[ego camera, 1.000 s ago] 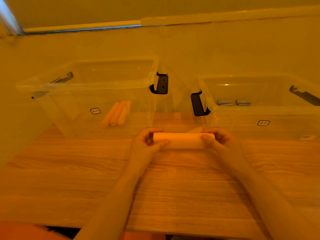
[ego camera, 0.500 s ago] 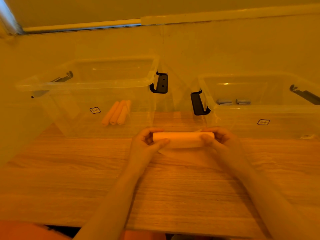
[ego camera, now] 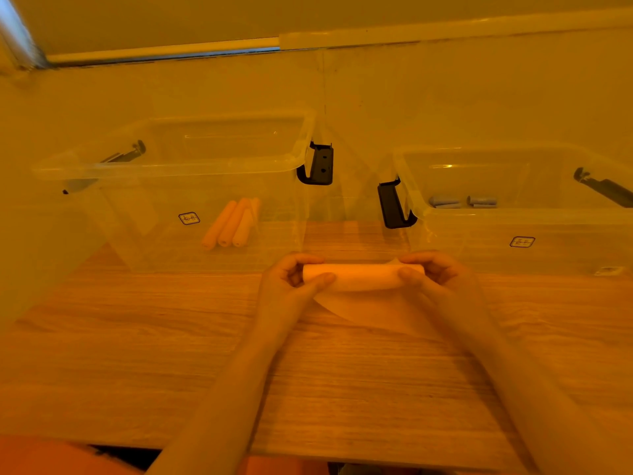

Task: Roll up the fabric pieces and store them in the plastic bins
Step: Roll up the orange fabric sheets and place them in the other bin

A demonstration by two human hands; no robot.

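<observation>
Since a second ago our fabric roll (ego camera: 363, 276) has loosened a little: a flap of cloth now spreads below it onto the wooden table (ego camera: 342, 389), while the roll itself has stayed just in front of the gap between the two bins. Left of that roll and behind it, the left plastic bin (ego camera: 171, 166) already holds three orange rolls (ego camera: 231, 222); right of it, the right plastic bin (ego camera: 513, 221) holds a few grey-blue rolls (ego camera: 462, 201). So we judge several pieces stored and this one not quite finished, still to be tightened and put away. Our left hand (ego camera: 291, 286) pinches the roll's left end between thumb and curled fingers; our right hand (ego camera: 435, 279) pinches the right end likewise.
</observation>
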